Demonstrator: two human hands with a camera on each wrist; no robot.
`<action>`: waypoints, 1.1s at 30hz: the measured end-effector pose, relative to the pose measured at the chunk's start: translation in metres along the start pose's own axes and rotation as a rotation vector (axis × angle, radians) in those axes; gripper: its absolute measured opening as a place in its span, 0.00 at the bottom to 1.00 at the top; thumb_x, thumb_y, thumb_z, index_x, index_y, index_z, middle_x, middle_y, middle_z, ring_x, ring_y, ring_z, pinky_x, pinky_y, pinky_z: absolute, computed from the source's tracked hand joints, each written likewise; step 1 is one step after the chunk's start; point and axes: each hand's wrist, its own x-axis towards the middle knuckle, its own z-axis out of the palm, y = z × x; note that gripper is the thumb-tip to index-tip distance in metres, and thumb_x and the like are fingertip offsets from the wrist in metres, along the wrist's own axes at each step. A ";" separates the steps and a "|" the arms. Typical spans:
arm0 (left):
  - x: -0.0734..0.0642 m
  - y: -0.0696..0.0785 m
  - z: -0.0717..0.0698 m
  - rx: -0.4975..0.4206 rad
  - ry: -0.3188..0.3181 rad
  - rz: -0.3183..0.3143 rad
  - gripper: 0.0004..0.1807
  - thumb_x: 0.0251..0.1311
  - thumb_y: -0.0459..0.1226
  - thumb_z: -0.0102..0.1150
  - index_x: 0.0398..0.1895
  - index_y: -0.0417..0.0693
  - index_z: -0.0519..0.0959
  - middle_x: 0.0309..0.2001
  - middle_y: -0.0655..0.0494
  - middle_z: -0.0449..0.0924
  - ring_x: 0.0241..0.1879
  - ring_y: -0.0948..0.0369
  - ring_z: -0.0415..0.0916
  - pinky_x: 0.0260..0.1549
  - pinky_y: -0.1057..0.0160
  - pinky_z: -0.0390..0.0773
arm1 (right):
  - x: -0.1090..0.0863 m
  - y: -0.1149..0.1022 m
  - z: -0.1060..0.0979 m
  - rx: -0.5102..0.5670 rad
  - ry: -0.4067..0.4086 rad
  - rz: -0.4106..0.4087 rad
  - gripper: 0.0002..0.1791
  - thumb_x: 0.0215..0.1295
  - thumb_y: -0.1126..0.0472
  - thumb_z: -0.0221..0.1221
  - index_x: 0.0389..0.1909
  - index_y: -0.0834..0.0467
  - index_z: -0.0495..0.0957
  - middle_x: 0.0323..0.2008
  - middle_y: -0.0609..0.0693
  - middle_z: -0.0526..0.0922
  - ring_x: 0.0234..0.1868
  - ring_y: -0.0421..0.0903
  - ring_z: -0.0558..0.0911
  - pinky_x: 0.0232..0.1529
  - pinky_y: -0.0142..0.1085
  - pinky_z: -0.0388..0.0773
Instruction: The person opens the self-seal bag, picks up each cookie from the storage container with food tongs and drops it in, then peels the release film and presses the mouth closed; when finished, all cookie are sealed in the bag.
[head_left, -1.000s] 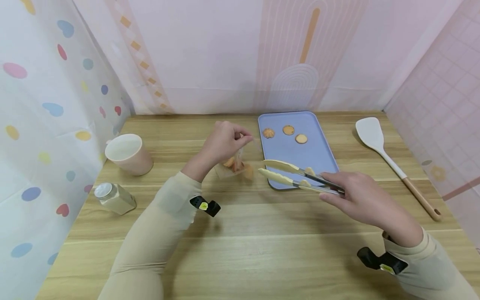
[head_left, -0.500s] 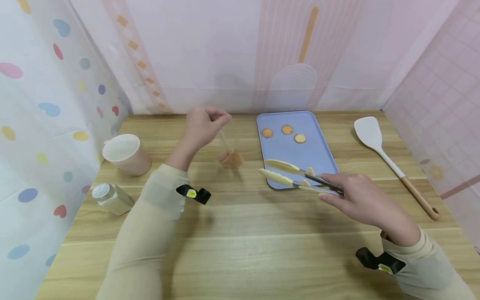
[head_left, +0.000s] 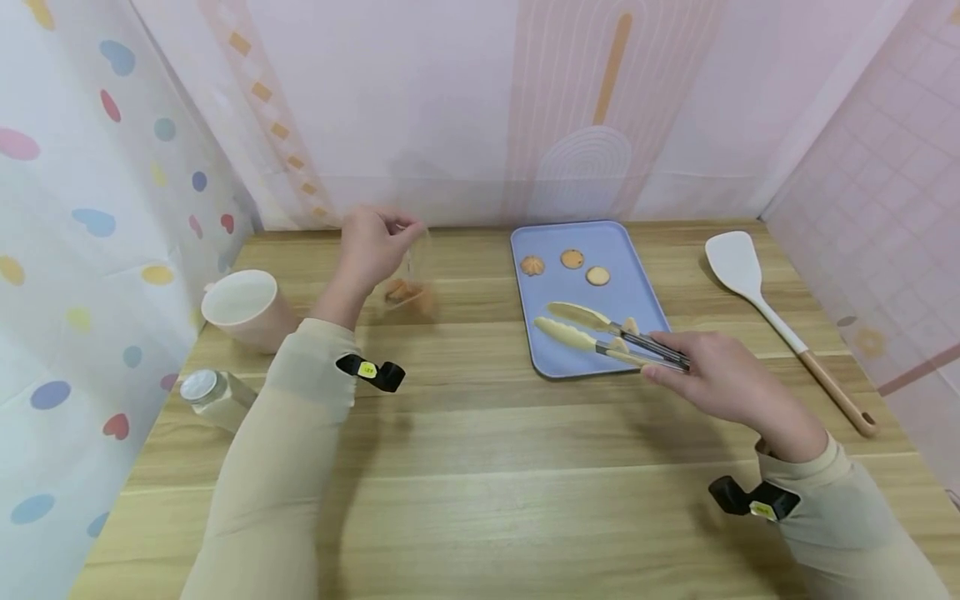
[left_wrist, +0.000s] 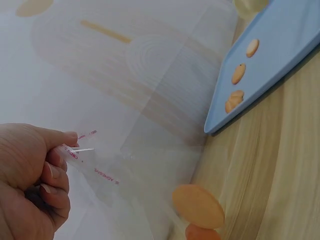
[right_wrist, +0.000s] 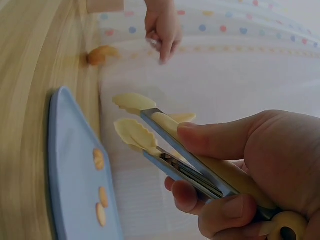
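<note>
My left hand point(head_left: 375, 250) pinches the top edge of a clear plastic bag point(left_wrist: 107, 172) between thumb and forefinger. Several cookies point(left_wrist: 198, 206) lie at the bottom of the bag, which hangs at the back left of the table. In my right hand point(head_left: 716, 375) is a pair of tongs point(right_wrist: 185, 157) with pale yellow tips, held above the near part of a blue tray point(head_left: 555, 354). The tong tips stand apart with nothing between them. At the tray's far end lie a flower-shaped cookie point(head_left: 532, 265) and two round cookies point(head_left: 572, 258).
A pale pink mug point(head_left: 251, 310) stands at the left, with a lidded glass jar point(head_left: 217, 400) nearer to me, partly behind the left sleeve. A white spatula point(head_left: 757, 283) with a wooden handle lies on the right. Patterned curtains point(head_left: 420, 108) border the table's back and sides.
My left hand has lifted the bag of cookies and carried it left, away from the tray. Just now the tongs in my right hand have shifted slightly to the right over the tray.
</note>
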 end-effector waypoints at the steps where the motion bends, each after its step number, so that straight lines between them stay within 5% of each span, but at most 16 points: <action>1: -0.001 0.001 0.001 0.009 0.002 0.010 0.14 0.64 0.47 0.59 0.38 0.46 0.87 0.26 0.50 0.82 0.17 0.60 0.68 0.18 0.64 0.69 | 0.002 0.002 0.000 0.003 0.000 0.014 0.31 0.68 0.47 0.58 0.62 0.66 0.71 0.12 0.43 0.60 0.13 0.38 0.59 0.19 0.35 0.62; 11: -0.010 0.005 0.006 0.083 -0.039 0.064 0.12 0.63 0.42 0.61 0.35 0.44 0.87 0.28 0.49 0.83 0.18 0.60 0.69 0.19 0.63 0.69 | 0.029 0.035 0.010 -0.014 0.060 0.125 0.30 0.67 0.49 0.58 0.62 0.65 0.72 0.18 0.50 0.69 0.19 0.46 0.67 0.21 0.38 0.63; 16: -0.013 0.009 0.010 0.119 -0.039 0.108 0.11 0.62 0.42 0.62 0.35 0.44 0.87 0.29 0.50 0.84 0.19 0.60 0.71 0.19 0.63 0.69 | 0.039 0.051 0.015 -0.035 0.102 0.158 0.28 0.67 0.49 0.58 0.59 0.65 0.74 0.32 0.57 0.79 0.27 0.51 0.72 0.25 0.39 0.65; 24: -0.020 0.017 0.014 0.135 -0.054 0.123 0.11 0.61 0.43 0.63 0.35 0.45 0.88 0.22 0.52 0.81 0.15 0.60 0.67 0.15 0.64 0.64 | 0.047 0.064 0.023 -0.033 0.122 0.228 0.32 0.67 0.47 0.57 0.62 0.67 0.71 0.46 0.66 0.80 0.36 0.56 0.75 0.33 0.47 0.70; 33: -0.031 0.021 0.019 0.112 -0.069 0.134 0.12 0.62 0.44 0.63 0.37 0.44 0.87 0.15 0.52 0.77 0.12 0.63 0.62 0.15 0.65 0.62 | 0.053 0.067 0.027 -0.029 0.109 0.261 0.35 0.67 0.44 0.57 0.63 0.68 0.70 0.42 0.64 0.79 0.36 0.57 0.74 0.29 0.43 0.68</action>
